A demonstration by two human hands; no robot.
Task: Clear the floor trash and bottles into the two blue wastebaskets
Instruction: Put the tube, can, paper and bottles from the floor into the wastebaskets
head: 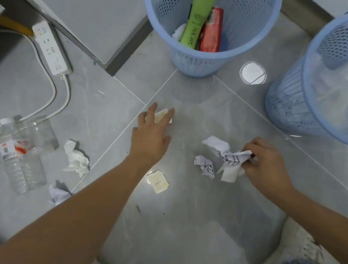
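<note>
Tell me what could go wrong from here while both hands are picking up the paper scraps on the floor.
1. The right hand pinches only an edge of the crumpled printed paper; loose pieces beside it may get left behind or drop.
2. The left hand is spread flat over the yellowish scrap, which may slide on the glossy tile rather than lift.
3. The clear bottles lie close to the white power cord; grabbing them carelessly could snag it.

bright overhead | glare on floor (252,73) (2 spots) | edges bowed
</note>
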